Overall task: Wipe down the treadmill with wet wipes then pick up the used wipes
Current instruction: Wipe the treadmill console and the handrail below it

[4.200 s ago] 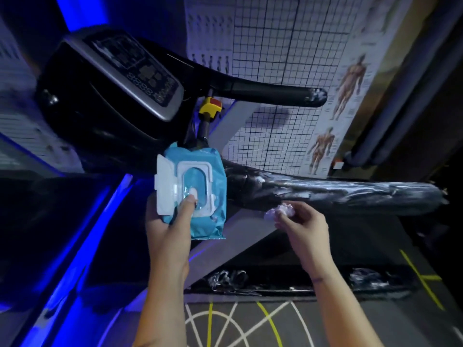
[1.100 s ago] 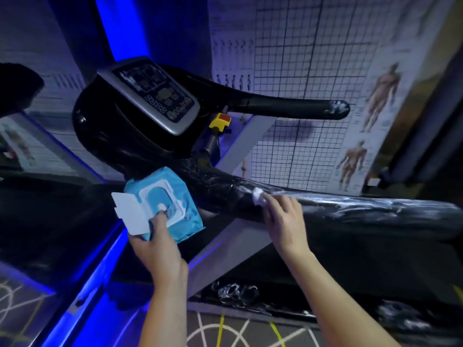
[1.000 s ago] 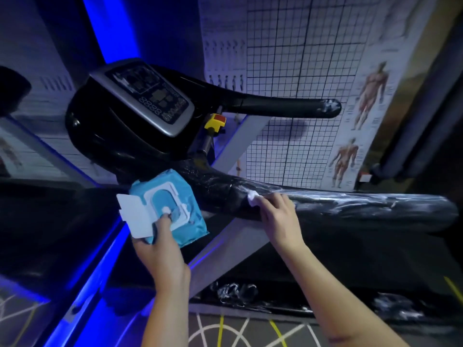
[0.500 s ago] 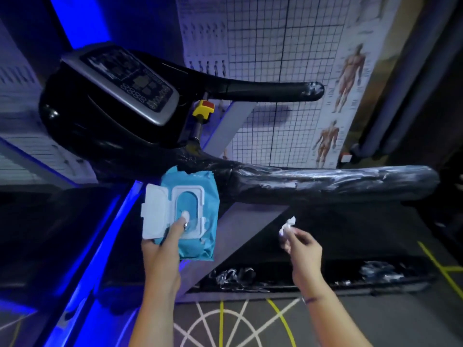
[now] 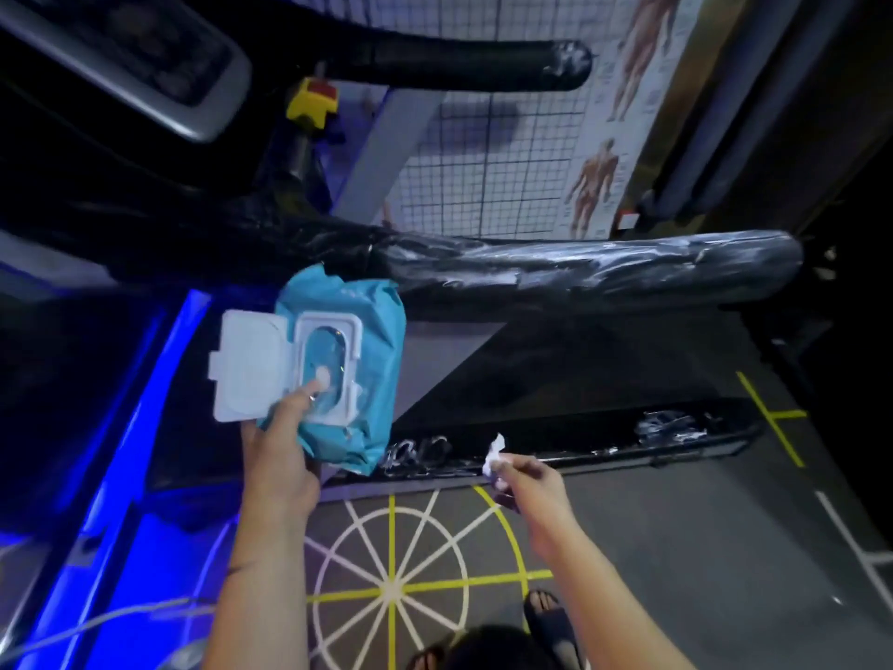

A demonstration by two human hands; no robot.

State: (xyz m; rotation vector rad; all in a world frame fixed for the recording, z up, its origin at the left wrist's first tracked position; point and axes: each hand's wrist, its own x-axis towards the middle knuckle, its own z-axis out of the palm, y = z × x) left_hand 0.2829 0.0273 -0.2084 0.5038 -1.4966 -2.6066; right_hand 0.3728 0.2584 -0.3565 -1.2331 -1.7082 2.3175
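Note:
My left hand (image 5: 280, 452) grips a blue pack of wet wipes (image 5: 360, 340) from below, its white lid flipped open to the left and my thumb resting on the opening. My right hand (image 5: 524, 478) pinches a small crumpled white wipe (image 5: 494, 456) and holds it low, near the treadmill's black side rail (image 5: 628, 444). The plastic-wrapped black handrail (image 5: 604, 270) runs across the middle above both hands. The console (image 5: 145, 55) sits at the top left, with an upper black handlebar (image 5: 459, 65) and a yellow safety key (image 5: 309, 101).
A grid poster and anatomy charts (image 5: 599, 176) hang behind the treadmill. The grey floor carries yellow and white line markings (image 5: 394, 580). Blue light glows along the left side (image 5: 159, 379). My sandalled feet (image 5: 546, 616) show at the bottom.
My right hand left the wrapped handrail and came down with the crumpled wipe to the side rail. The view has tilted down toward the floor. My left hand keeps the pack.

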